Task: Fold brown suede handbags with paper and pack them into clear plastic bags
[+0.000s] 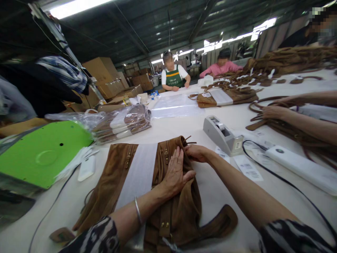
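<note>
A brown suede bag (105,182) with small buckles lies on the table before me, a band of white wrapping (139,168) around its middle. My left hand (172,174) rests flat on the bag's right part, fingers stretched out, and a silver bangle shows at the wrist. At the bag's upper right edge, my right hand (196,153) has its fingers closed on the suede, close to thin cords that stick out; the fingertips are partly hidden. A brown strap (221,221) curls out at the lower right of the bag.
A grey tape dispenser (222,135), printed labels (247,168) and a white power strip (302,168) lie to the right. Leftward are a green machine (47,151) and a plastic-wrapped bag (123,123). Co-workers sit around the table; one's hands (279,112) hold brown straps at right.
</note>
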Action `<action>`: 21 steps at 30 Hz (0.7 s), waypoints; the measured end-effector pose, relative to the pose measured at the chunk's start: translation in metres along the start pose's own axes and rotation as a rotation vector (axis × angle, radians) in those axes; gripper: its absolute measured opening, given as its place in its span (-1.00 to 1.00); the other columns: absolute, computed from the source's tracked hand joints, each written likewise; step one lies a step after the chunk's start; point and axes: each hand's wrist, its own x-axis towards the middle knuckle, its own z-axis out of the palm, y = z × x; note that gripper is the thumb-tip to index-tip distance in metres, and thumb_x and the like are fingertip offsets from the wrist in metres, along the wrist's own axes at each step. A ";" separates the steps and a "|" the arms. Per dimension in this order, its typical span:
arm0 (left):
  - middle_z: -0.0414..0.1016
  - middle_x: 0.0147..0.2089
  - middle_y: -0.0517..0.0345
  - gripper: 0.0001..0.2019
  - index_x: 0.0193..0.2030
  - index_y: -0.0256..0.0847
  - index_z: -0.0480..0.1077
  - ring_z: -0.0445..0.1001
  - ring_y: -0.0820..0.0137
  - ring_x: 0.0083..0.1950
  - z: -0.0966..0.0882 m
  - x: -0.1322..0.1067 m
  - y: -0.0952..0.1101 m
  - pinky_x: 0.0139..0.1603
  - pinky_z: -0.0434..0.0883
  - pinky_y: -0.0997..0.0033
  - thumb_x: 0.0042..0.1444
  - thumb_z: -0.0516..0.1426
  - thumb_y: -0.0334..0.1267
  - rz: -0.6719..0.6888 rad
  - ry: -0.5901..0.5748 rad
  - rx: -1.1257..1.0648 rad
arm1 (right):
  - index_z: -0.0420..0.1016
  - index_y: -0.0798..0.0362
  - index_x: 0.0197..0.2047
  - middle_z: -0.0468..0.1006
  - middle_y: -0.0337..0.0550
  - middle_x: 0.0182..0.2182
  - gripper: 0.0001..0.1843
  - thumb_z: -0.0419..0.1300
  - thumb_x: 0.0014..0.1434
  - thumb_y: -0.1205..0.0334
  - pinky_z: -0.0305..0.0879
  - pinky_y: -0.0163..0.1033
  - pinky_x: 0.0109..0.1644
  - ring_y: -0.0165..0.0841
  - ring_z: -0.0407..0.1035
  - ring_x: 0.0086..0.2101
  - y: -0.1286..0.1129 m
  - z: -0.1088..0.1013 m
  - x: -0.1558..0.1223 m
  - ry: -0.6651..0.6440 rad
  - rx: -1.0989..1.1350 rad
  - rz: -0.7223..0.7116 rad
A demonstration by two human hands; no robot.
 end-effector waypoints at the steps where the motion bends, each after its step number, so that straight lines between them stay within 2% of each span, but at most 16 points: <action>1: -0.30 0.54 -0.24 -0.14 0.50 -0.28 -0.24 -0.37 0.07 0.54 0.002 0.000 0.000 0.50 -0.10 -0.12 0.26 0.10 0.06 -0.003 -0.051 0.056 | 0.55 0.16 -0.37 0.60 -0.15 -0.45 -0.82 0.19 -0.01 0.55 0.44 -0.39 -0.28 -0.39 0.49 -0.41 -0.006 -0.010 -0.007 0.006 -0.080 0.021; 4: -0.25 0.54 -0.16 -0.20 0.49 -0.24 -0.11 -0.34 0.05 0.54 0.005 0.003 0.003 0.49 -0.15 -0.15 0.29 0.01 0.18 -0.004 -0.177 0.209 | 0.59 0.20 -0.23 0.63 0.09 -0.19 -0.77 0.14 0.07 0.51 0.46 -0.17 -0.02 -0.18 0.54 -0.14 -0.037 -0.037 -0.029 0.162 -0.375 0.092; 6: -0.25 0.54 -0.12 -0.21 0.49 -0.22 -0.08 -0.32 0.06 0.54 0.005 0.005 0.004 0.49 -0.15 -0.15 0.29 -0.07 0.24 0.005 -0.199 0.247 | 0.57 0.22 -0.11 0.55 0.21 0.01 -0.74 0.12 0.17 0.41 0.32 -0.02 0.17 -0.03 0.41 0.08 -0.068 -0.040 -0.037 0.329 -0.532 0.020; 8: -0.24 0.54 -0.12 -0.19 0.50 -0.22 -0.10 -0.31 0.06 0.54 0.003 0.005 0.006 0.49 -0.15 -0.14 0.29 -0.14 0.29 0.006 -0.192 0.236 | 0.48 0.19 0.11 0.41 0.18 0.18 -0.62 0.06 0.29 0.25 0.12 0.03 0.32 -0.02 0.22 0.24 -0.099 -0.022 -0.038 0.526 -0.721 -0.238; 10: -0.25 0.54 -0.12 -0.18 0.50 -0.21 -0.14 -0.32 0.06 0.54 -0.002 0.003 0.008 0.49 -0.15 -0.14 0.29 -0.21 0.31 0.004 -0.186 0.192 | 0.27 0.20 0.31 0.28 0.15 0.29 -0.46 -0.04 0.37 0.11 0.01 0.08 0.37 -0.05 0.10 0.31 -0.119 0.013 -0.031 0.671 -0.878 -0.546; 11: -0.26 0.54 -0.11 -0.17 0.51 -0.20 -0.17 -0.32 0.05 0.54 -0.004 0.000 0.009 0.48 -0.16 -0.15 0.28 -0.22 0.32 0.007 -0.181 0.163 | 0.18 0.21 0.37 0.22 0.16 0.32 -0.40 -0.08 0.39 0.06 -0.02 0.12 0.38 -0.05 0.05 0.32 -0.122 0.032 -0.026 0.700 -0.927 -0.653; 13: -0.28 0.55 -0.08 -0.16 0.52 -0.15 -0.24 -0.31 0.03 0.54 -0.004 -0.006 0.009 0.47 -0.15 -0.17 0.27 -0.22 0.33 0.023 -0.157 0.102 | 0.09 0.21 0.41 0.14 0.14 0.36 -0.35 -0.12 0.40 0.00 -0.09 0.20 0.39 -0.05 -0.04 0.36 -0.109 0.063 -0.011 0.685 -0.997 -0.720; 15: -0.28 0.55 -0.05 -0.14 0.52 -0.14 -0.29 -0.29 0.03 0.54 0.001 -0.010 0.006 0.47 -0.12 -0.19 0.25 -0.21 0.36 0.048 -0.117 0.047 | 0.15 0.16 0.39 0.15 0.14 0.36 -0.38 -0.13 0.40 0.01 -0.11 0.27 0.38 -0.02 -0.06 0.36 -0.076 0.073 0.013 0.664 -1.113 -0.685; 16: -0.27 0.55 -0.06 -0.11 0.52 -0.16 -0.30 -0.30 0.02 0.54 0.006 -0.009 0.004 0.46 -0.10 -0.20 0.24 -0.20 0.37 0.056 -0.097 0.026 | 0.22 0.13 0.36 0.14 0.14 0.37 -0.42 -0.14 0.39 0.07 -0.14 0.31 0.37 0.01 -0.09 0.37 -0.056 0.069 0.029 0.662 -1.201 -0.650; 18: -0.23 0.55 -0.09 -0.08 0.52 -0.23 -0.24 -0.26 -0.02 0.53 0.012 -0.003 0.000 0.45 -0.04 -0.22 0.23 -0.16 0.37 0.054 -0.067 0.026 | 0.38 0.05 0.27 0.15 0.11 0.37 -0.48 -0.15 0.35 0.20 -0.14 0.45 0.31 0.10 -0.09 0.36 -0.016 0.047 0.065 0.627 -1.365 -0.501; 19: -0.15 0.53 -0.14 -0.07 0.50 -0.29 -0.14 -0.19 -0.06 0.52 0.011 0.003 -0.001 0.43 0.04 -0.20 0.21 -0.12 0.37 0.061 -0.094 0.048 | 0.41 0.03 0.25 0.14 0.08 0.37 -0.47 -0.15 0.32 0.26 -0.08 0.47 0.27 0.13 -0.08 0.36 0.002 0.034 0.082 0.516 -1.455 -0.450; 21: 0.17 0.42 -0.17 -0.16 0.39 -0.34 0.18 0.09 -0.03 0.44 -0.002 0.017 -0.006 0.34 0.25 -0.02 0.22 -0.07 0.33 0.138 -0.234 0.101 | 0.36 -0.04 0.30 0.10 -0.08 0.40 -0.41 -0.16 0.28 0.32 -0.11 0.41 0.32 0.06 -0.13 0.38 0.030 0.008 0.108 0.481 -1.563 -0.434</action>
